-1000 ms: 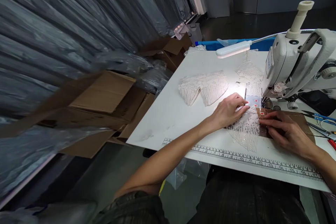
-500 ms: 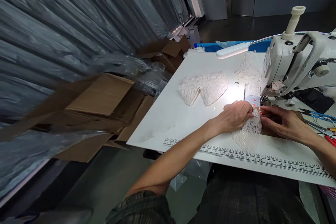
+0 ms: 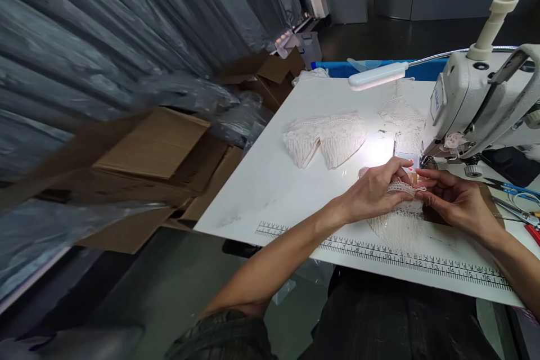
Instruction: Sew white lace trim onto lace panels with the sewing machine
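White lace fabric lies on the table in front of the sewing machine, its upper edge raised between my hands. My left hand pinches that edge between thumb and fingers. From the right, my right hand grips the same edge with thumb and fingertips, close to the left fingertips. Both hands are just below the needle area. Further lace lies behind the needle plate. Two joined lace pieces rest to the left of the machine.
A lit lamp hangs over the white table, which has a printed ruler along its front edge. Scissors, blue-handled snips and a black phone-like object lie at right. Cardboard boxes stand at left.
My hands have moved slightly down, away from the needle, and closer together. The lace edge is now lifted and folded between them. The view has shifted a little.
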Motion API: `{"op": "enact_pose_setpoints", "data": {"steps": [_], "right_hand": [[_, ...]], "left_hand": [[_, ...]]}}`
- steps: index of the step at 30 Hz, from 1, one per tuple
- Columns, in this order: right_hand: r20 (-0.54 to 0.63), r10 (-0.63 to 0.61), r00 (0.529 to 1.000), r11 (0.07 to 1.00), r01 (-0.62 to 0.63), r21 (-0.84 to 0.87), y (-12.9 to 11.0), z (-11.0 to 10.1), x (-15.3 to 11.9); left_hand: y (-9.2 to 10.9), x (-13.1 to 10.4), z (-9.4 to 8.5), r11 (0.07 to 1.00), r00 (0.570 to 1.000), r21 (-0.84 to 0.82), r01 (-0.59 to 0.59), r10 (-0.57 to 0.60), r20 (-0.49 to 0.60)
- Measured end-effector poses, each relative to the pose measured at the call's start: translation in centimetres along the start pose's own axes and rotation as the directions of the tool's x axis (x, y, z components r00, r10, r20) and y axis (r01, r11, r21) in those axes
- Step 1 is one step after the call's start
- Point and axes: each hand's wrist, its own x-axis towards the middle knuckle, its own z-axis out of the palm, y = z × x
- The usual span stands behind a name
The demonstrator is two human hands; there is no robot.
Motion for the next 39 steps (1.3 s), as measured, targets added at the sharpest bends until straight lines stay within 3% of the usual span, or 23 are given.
{"op": "enact_pose_setpoints", "data": {"steps": [4, 12, 16, 26, 34, 39], "right_hand": [[-0.003, -0.003, 1.000, 0.999, 0.003, -0.048, -0.2, 0.0, -0.2], [-0.064, -0.061, 0.996, 0.987, 0.051, -0.152, 0.1, 0.1, -0.4], [-0.052, -0.006, 0.999, 0.994, 0.000, -0.105, 0.4, -0.2, -0.1], [-0.078, -0.034, 0.996, 0.998, 0.030, -0.053, 0.2, -0.2, 0.3], [-0.093, -0.085, 0.992, 0.993, 0.076, -0.090, 0.4, -0.3, 0.2], [-0.120, -0.083, 0.989, 0.992, 0.070, -0.105, 0.6, -0.3, 0.0]], "left_hand": [[-0.3, 0.0, 0.2, 0.997, 0.998, -0.008, -0.071, 0.071, 0.003], [0.2, 0.0, 0.7, 1.000, 0.996, 0.003, 0.023, -0.023, -0.092], [0.1, 0.0, 0.9, 1.000, 0.994, -0.007, -0.027, 0.027, -0.104], [-0.4, 0.0, 1.3, 0.985, 0.976, 0.114, -0.132, 0.149, -0.156], [-0.5, -0.1, 1.5, 0.977, 0.964, 0.140, -0.158, 0.184, -0.194], [-0.2, -0.2, 1.4, 0.986, 0.975, 0.130, -0.108, 0.130, -0.178]]}}
